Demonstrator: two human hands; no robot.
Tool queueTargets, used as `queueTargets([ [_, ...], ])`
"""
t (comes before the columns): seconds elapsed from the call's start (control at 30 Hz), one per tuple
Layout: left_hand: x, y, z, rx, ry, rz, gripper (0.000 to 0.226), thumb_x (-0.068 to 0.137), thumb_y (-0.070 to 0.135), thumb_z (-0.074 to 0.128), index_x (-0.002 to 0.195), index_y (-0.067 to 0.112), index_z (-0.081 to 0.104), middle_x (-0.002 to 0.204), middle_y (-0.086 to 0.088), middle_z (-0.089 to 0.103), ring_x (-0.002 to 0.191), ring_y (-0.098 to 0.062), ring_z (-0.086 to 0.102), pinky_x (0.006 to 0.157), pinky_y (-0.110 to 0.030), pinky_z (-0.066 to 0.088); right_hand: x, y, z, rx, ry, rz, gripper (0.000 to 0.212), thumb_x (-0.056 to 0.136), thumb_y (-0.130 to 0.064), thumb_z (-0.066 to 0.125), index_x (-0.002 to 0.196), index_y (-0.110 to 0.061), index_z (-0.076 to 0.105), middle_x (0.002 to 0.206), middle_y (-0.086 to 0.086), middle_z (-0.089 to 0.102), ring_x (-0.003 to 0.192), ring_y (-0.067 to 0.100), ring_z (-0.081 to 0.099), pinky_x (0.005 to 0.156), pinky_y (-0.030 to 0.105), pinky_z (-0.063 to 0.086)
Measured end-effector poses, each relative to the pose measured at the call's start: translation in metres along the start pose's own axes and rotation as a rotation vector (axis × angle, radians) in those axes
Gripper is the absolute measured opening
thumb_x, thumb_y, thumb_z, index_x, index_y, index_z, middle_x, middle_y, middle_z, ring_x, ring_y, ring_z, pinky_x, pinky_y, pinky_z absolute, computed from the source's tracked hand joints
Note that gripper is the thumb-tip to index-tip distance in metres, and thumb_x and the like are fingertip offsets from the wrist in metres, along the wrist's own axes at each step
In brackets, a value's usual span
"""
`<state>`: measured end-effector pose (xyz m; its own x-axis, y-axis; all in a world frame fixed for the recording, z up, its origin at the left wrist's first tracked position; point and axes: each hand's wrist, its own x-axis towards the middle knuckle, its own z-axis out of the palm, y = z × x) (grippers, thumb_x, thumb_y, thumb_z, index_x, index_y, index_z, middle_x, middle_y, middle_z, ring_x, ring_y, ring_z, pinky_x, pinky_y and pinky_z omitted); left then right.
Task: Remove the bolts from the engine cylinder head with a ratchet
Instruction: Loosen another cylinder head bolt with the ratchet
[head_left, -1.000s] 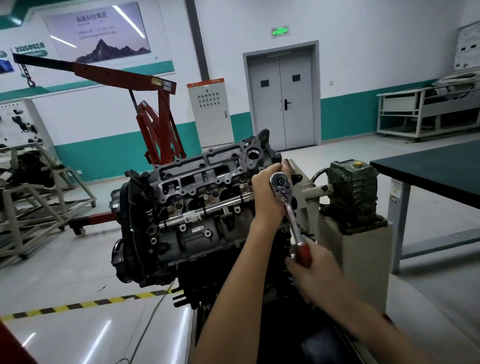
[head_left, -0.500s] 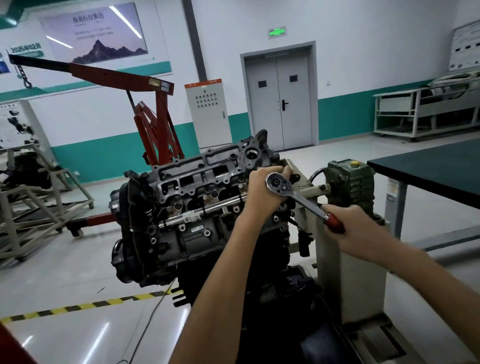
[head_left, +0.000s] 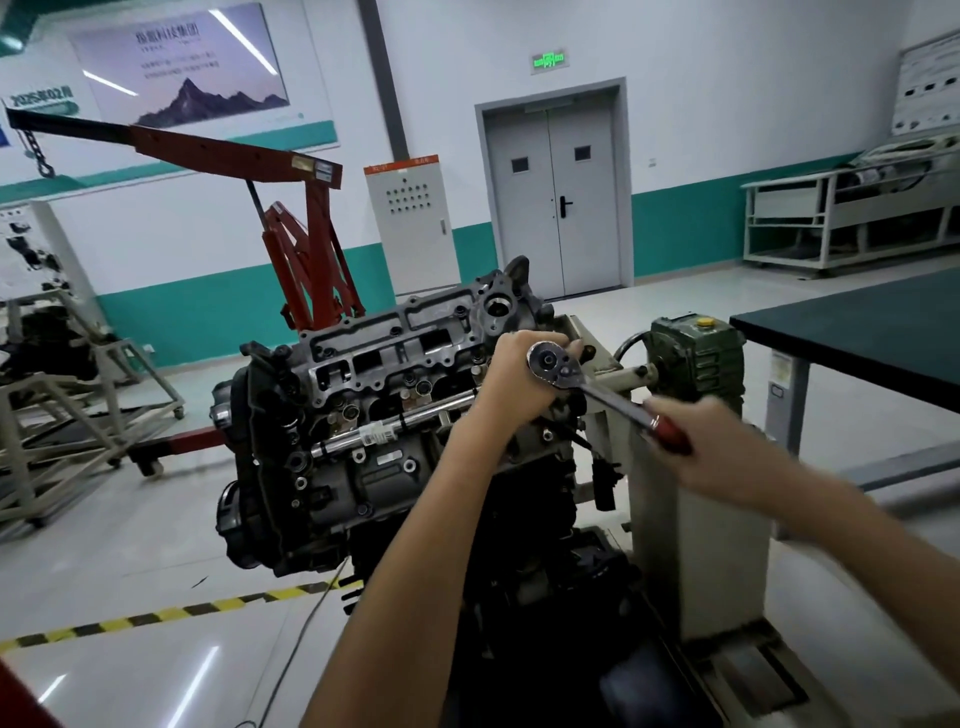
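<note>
Well, the big engine (head_left: 363, 457) sat on its stand (head_left: 701, 530), and the cylinder head (head_left: 395, 353) on it faced the person. The job looked like it was in the middle. The left hand (head_left: 519, 382) had its grip curled round the round end of the ratchet (head_left: 602, 391) and held it against the right end of the head. The right hand (head_left: 722, 452) had its grip closed tight on the red handle, lower down and off to the right. The bolt under the ratchet was hidden, so I could not tell how loose it was. Small bolts (head_left: 459, 312) sat along the edge of the head, so I think many were left to take out. No taken-out bolts showed anywhere.
</note>
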<state>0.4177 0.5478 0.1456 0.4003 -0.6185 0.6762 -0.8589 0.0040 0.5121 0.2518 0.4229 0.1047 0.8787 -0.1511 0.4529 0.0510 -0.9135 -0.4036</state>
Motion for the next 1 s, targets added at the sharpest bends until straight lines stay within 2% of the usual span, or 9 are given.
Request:
queueTargets([
  [0.13,-0.002,-0.001,0.004,-0.072,0.133,-0.033,0.048,0.095,0.011,0.056,0.050,0.009,0.039,0.047,-0.004,0.036,0.046,-0.011,0.030,0.048,-0.027,0.026,0.007,0.000,-0.010,-0.098,0.032,-0.011,0.017,0.081,-0.009,0.062,0.085,-0.021,0.050,0.062,-0.010,0.053,0.053,0.003,0.054,0.049,0.014,0.043],
  [0.23,-0.003,0.001,0.019,-0.107,0.299,-0.055,0.049,0.097,0.012,0.054,0.052,-0.004,0.045,0.047,-0.012,0.041,0.046,-0.012,0.033,0.046,-0.032,0.027,-0.017,-0.028,0.047,0.241,0.158,0.181,0.012,0.079,-0.005,0.063,0.081,-0.012,0.053,0.060,0.001,0.052,0.048,0.012,0.046,0.047,0.024,0.041],
  [0.3,-0.002,0.002,0.026,-0.102,0.379,-0.074,0.048,0.097,0.011,0.053,0.052,-0.004,0.044,0.047,-0.008,0.038,0.046,-0.010,0.031,0.045,-0.030,0.026,-0.025,-0.059,0.084,0.514,0.247,0.289,0.020,0.079,-0.004,0.063,0.074,-0.015,0.048,0.055,-0.001,0.048,0.043,0.011,0.042,0.044,0.020,0.036],
  [0.4,0.000,0.003,0.029,-0.070,0.442,-0.093,0.047,0.096,0.008,0.052,0.052,-0.001,0.039,0.049,-0.013,0.034,0.049,-0.015,0.029,0.046,-0.032,0.025,-0.020,-0.091,0.115,0.809,0.258,0.305,0.024,0.081,-0.002,0.057,0.071,-0.021,0.048,0.050,-0.001,0.046,0.034,0.009,0.041,0.037,0.020,0.036],
  [0.53,-0.002,-0.001,0.023,-0.152,0.348,-0.038,0.047,0.096,0.008,0.054,0.053,-0.004,0.040,0.049,-0.007,0.037,0.047,-0.013,0.032,0.045,-0.030,0.026,-0.019,-0.053,0.081,0.460,0.210,0.216,0.017,0.076,0.003,0.059,0.074,-0.013,0.053,0.052,0.002,0.048,0.041,0.007,0.041,0.042,0.019,0.035],
  [0.67,-0.003,-0.005,0.006,-0.010,0.149,0.118,0.046,0.092,0.007,0.058,0.051,0.011,0.037,0.046,0.002,0.034,0.045,-0.012,0.027,0.046,-0.020,0.023,0.000,-0.001,0.002,0.016,-0.044,0.011,0.027,0.080,-0.003,0.063,0.084,-0.028,0.055,0.062,-0.004,0.056,0.047,0.006,0.055,0.047,0.016,0.044],
  [0.77,-0.004,-0.005,0.002,0.038,0.145,0.176,0.051,0.089,0.008,0.058,0.050,0.023,0.029,0.044,0.008,0.030,0.046,-0.009,0.023,0.047,-0.014,0.021,0.020,0.010,-0.027,-0.235,-0.010,-0.094,0.028,0.080,-0.008,0.064,0.105,-0.020,0.060,0.062,-0.012,0.056,0.052,0.001,0.057,0.052,0.011,0.041],
  [0.9,-0.004,-0.005,0.017,-0.085,0.282,0.126,0.052,0.093,0.007,0.054,0.049,0.024,0.030,0.044,0.013,0.029,0.041,-0.007,0.025,0.044,-0.018,0.019,-0.007,-0.007,0.020,0.091,0.032,0.092,0.020,0.081,-0.005,0.063,0.088,-0.021,0.052,0.067,0.002,0.056,0.053,0.009,0.055,0.052,0.013,0.041],
  [1.0,-0.001,-0.006,0.029,-0.154,0.374,0.041,0.050,0.093,0.005,0.053,0.050,0.015,0.030,0.045,-0.003,0.029,0.046,-0.009,0.024,0.044,-0.027,0.021,-0.026,-0.050,0.076,0.449,0.229,0.255,0.018,0.079,-0.001,0.063,0.078,-0.015,0.050,0.055,0.001,0.049,0.042,0.005,0.044,0.042,0.010,0.032],
])
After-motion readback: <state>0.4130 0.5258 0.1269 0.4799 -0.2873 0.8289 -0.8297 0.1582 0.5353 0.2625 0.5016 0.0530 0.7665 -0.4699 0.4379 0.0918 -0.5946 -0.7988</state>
